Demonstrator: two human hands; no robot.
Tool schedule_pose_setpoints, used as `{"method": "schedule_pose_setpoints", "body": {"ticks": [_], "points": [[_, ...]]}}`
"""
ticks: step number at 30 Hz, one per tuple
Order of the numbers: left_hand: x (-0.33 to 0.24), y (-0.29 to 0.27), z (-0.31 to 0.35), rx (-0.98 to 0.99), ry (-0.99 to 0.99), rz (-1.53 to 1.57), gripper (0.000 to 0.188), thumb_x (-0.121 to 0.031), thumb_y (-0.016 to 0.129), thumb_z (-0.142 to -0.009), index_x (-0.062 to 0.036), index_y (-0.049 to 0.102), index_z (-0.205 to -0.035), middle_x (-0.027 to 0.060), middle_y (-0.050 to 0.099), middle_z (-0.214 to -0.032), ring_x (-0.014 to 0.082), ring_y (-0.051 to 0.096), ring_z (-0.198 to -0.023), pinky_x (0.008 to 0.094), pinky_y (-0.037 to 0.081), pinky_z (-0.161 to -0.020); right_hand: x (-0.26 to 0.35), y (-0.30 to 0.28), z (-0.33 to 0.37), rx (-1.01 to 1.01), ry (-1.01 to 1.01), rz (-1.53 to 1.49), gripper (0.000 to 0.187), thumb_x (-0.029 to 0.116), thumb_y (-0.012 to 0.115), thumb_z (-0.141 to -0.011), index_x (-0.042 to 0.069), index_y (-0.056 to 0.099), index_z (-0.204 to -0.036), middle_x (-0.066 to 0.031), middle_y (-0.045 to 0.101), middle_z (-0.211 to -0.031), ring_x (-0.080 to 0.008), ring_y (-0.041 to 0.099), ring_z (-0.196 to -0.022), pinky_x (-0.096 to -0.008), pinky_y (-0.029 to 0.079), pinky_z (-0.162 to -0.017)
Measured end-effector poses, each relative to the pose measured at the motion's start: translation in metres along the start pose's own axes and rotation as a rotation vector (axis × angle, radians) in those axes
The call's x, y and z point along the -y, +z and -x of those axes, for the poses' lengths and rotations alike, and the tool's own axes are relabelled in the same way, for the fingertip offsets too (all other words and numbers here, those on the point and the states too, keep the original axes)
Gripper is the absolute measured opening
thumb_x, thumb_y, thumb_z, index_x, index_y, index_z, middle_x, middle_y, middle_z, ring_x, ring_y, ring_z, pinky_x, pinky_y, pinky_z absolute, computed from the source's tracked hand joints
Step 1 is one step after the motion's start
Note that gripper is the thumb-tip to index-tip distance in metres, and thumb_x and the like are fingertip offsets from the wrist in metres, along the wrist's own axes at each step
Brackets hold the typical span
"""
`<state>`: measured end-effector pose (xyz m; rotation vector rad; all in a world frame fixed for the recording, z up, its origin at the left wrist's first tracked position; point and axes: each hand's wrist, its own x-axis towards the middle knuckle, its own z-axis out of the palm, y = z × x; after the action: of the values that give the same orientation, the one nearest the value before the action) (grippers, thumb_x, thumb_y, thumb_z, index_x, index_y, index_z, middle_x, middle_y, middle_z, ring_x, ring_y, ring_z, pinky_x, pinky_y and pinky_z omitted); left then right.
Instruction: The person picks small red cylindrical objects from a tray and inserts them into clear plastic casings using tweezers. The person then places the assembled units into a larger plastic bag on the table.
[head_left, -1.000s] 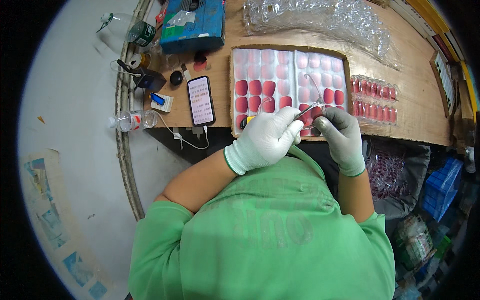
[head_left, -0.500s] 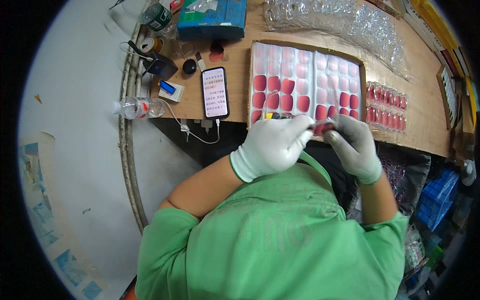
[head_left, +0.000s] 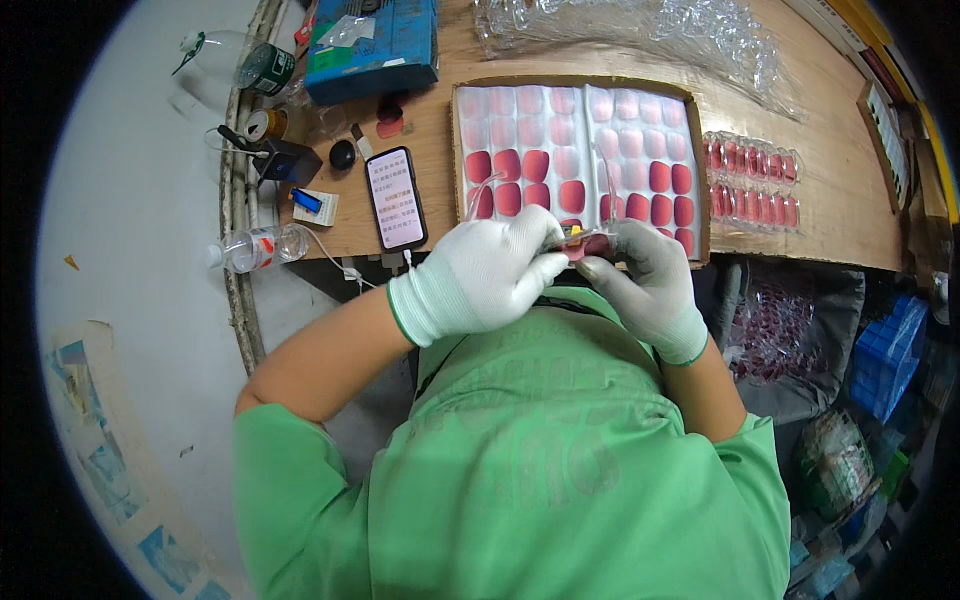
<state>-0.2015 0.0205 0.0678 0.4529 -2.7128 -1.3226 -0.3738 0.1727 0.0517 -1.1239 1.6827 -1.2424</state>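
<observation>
Glasses point(head_left: 598, 246) with red lenses are hanging at the lens carton's point(head_left: 703, 180) six o'clock, the left hand point(head_left: 490, 268) and right hand point(head_left: 648, 285) each keeping a grip pinched on them. From the glasses, a phone point(head_left: 397, 200) is lying toward nine o'clock on the desk point(head_left: 840, 220).

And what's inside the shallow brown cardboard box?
Rounded dark red lenses and paler pink shapes, in rows. The white-gloved left hand and right hand cover part of the box, hiding whatever lies there.
</observation>
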Motion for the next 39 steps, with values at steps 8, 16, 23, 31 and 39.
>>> {"method": "schedule_pose_setpoints", "body": {"ticks": [8,16,23,31,39], "points": [[0.019,0.035,-0.04,-0.092,0.16,0.128,0.028,-0.007,0.062,-0.095,-0.0014,0.055,-0.121,0.0193,0.07,-0.087,0.0359,0.073,-0.082,0.0407,0.056,-0.071,-0.013,-0.018,-0.008,-0.094,0.031,0.144,0.015,0.009,0.075,-0.089,-0.001,0.069,-0.099,-0.0119,0.067,-0.084,-0.0183,0.063,-0.072,-0.0304,0.05,-0.067],[0.022,0.062,-0.035,-0.195,0.036,-0.255,0.023,-0.012,0.063,-0.093,-0.007,0.058,-0.115,0.0137,0.066,-0.071,0.0353,0.068,-0.062,0.0452,0.053,-0.055,-0.075,-0.01,-0.022,-0.004,-0.07,0.094,0.018,0.012,0.077,-0.088,0.0,0.071,-0.1,-0.0121,0.068,-0.084,-0.0203,0.063,-0.072,-0.0317,0.051,-0.068],[0.018,0.063,-0.018,-0.198,0.041,-0.274,0.021,-0.014,0.066,-0.091,-0.0074,0.062,-0.111,0.0126,0.068,-0.073,0.0325,0.068,-0.062,0.0427,0.053,-0.054,-0.07,-0.007,-0.014,0.019,-0.143,0.137,0.019,0.011,0.078,-0.085,0.003,0.073,-0.102,-0.0109,0.07,-0.087,-0.0223,0.066,-0.075,-0.0332,0.052,-0.068],[-0.035,0.026,-0.025,0.178,0.076,-0.416,0.021,-0.02,0.064,-0.09,-0.0108,0.062,-0.108,0.0123,0.061,-0.062,0.0338,0.066,-0.057,0.0462,0.052,-0.052,-0.02,-0.035,0.007,-0.084,-0.356,0.477,0.053,0.019,0.092,-0.063,0.006,0.06,-0.104,-0.0151,0.059,-0.114,-0.0362,0.055,-0.112,-0.0498,0.045,-0.096],[0.057,0.021,-0.099,-0.232,-0.351,-0.027,0.019,-0.018,0.066,-0.088,-0.0008,0.071,-0.095,0.0159,0.072,-0.082,0.0272,0.072,-0.076,0.0382,0.056,-0.073,-0.023,-0.081,0.021,0.225,-0.322,0.252,0.009,0.006,0.068,-0.08,-0.001,0.065,-0.084,-0.0135,0.052,-0.069,-0.0373,0.058,-0.075,-0.0448,0.048,-0.077]]}}
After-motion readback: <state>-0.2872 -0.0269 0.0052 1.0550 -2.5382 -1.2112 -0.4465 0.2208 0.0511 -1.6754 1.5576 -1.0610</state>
